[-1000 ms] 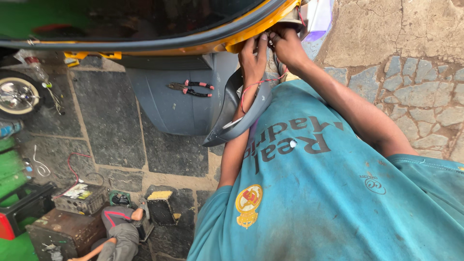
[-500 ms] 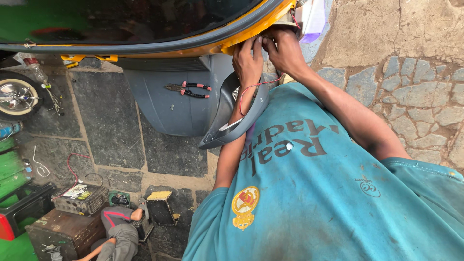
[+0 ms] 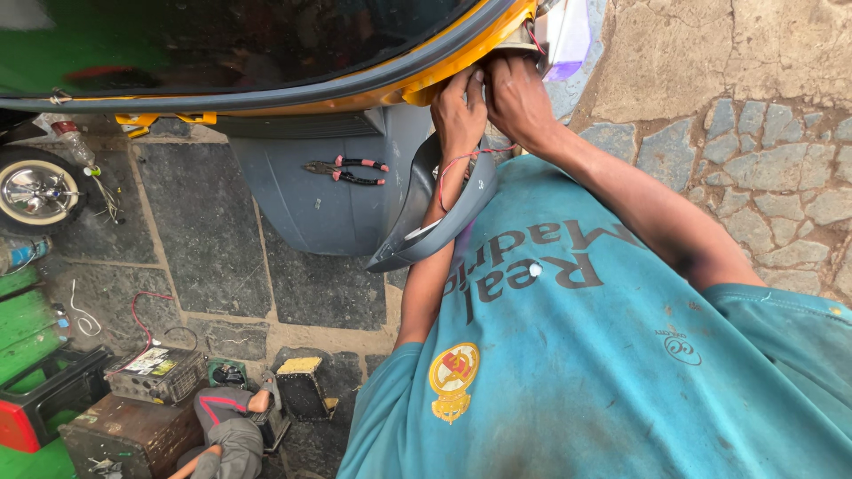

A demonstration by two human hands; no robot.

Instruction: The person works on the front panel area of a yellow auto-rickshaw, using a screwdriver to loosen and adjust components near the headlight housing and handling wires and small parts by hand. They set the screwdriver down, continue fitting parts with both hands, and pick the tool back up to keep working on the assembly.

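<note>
Where dark stone slabs [image 3: 195, 222] met rough cobbles [image 3: 763, 177] at the right of the frame, a yellow-edged vehicle body [image 3: 355, 89] curved across the top. Both hands worked at its rim, top centre: left hand [image 3: 460, 111] and right hand [image 3: 517, 99] with curled fingers, each grip's hold hidden. A smooth grey curved panel [image 3: 426, 231] hung just below them. Red-handled pliers [image 3: 346, 170] lay on the grey mudguard [image 3: 311, 204].

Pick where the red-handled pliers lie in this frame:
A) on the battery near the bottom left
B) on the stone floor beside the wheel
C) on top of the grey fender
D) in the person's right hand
C: the red-handled pliers rest untouched on the curved top of the grey fender, while the left hand and right hand are both up at the yellow body edge.
</note>
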